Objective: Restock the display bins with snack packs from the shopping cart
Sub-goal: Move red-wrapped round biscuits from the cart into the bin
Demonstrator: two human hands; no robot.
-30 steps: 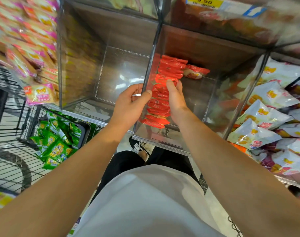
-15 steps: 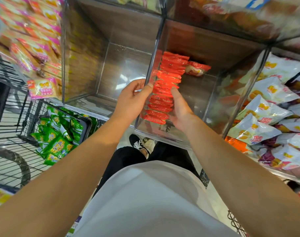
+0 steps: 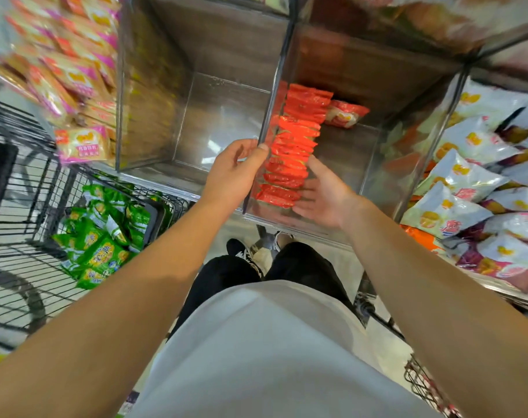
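While left hand (image 3: pixel 237 170) grips the divider (image 3: pixel 268 122), right hand (image 3: pixel 320 194) (fingers straight) touches red packs (image 3: pixel 293 146).

Print on the pink packs (image 3: pixel 82 144) is too blurred to read; shopping cart (image 3: pixel 18 236) is cut off at left.

Snack packs (image 3: pixel 293 152) stand rowed in the bin (image 3: pixel 359 188), cart (image 3: pixel 21 236) left.
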